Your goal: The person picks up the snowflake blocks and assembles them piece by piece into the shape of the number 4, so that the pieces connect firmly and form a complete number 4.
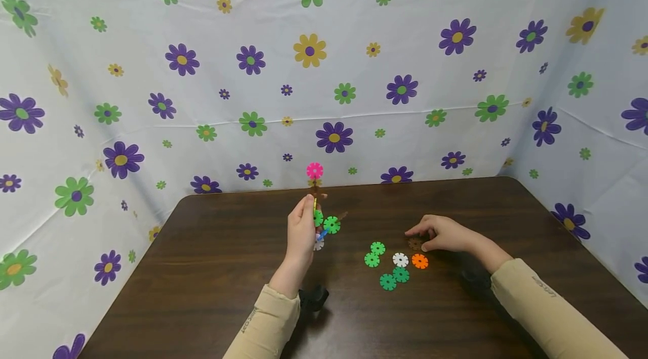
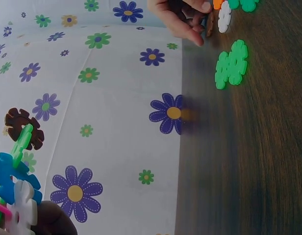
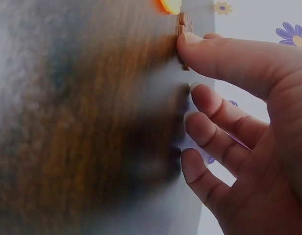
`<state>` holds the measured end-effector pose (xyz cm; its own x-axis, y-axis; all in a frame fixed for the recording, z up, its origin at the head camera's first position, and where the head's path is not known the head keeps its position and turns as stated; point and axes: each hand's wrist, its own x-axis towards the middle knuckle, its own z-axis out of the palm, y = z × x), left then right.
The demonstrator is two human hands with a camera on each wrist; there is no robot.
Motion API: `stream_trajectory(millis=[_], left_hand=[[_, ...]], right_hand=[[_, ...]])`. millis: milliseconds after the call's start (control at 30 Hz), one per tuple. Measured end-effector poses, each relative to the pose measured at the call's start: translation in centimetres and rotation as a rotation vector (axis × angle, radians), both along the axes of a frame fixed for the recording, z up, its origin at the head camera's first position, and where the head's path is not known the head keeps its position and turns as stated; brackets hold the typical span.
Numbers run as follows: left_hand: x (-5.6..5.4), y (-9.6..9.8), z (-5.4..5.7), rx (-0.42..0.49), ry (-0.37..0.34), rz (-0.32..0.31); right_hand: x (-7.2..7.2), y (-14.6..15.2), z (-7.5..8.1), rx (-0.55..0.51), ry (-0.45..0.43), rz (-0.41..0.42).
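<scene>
In the head view my left hand point(image 1: 302, 229) grips a raised build of notched plastic discs slotted together. A pink disc point(image 1: 315, 170) tops it, with green discs point(image 1: 332, 225) and a blue disc point(image 2: 13, 178) lower down. A white disc point(image 2: 22, 208) and a brown disc point(image 2: 24, 128) also belong to the build; the palm hides part of it. Over the table my right hand point(image 1: 448, 233) has its thumb and index finger spread around a loose brown disc point(image 1: 415, 243). The thumb tip touches that disc, which lies on the tabletop, and the index tip reaches past it.
Loose discs lie between the hands: light green discs point(image 1: 374, 254), a white disc point(image 1: 400, 260), an orange disc point(image 1: 419, 261) and dark green discs point(image 1: 395, 278). The brown table point(image 1: 212, 269) meets a flowered cloth point(image 1: 273, 83) behind. A black wrist device point(image 1: 314, 297) sits below my left wrist.
</scene>
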<state>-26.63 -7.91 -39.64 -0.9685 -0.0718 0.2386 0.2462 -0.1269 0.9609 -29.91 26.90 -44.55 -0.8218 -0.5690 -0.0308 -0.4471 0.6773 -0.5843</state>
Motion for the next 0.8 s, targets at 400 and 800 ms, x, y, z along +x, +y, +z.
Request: stream_trajectory(millis=[400, 800], left_hand=[[0.2, 0.1, 0.3, -0.011, -0.007, 0.007], [0.1, 0.2, 0.0, -0.002, -0.022, -0.008]], right_hand=[[0.0, -0.4, 0.1, 0.011, 0.01, -0.024], [0.0, -2.2, 2.9, -0.18, -0.118, -0.048]])
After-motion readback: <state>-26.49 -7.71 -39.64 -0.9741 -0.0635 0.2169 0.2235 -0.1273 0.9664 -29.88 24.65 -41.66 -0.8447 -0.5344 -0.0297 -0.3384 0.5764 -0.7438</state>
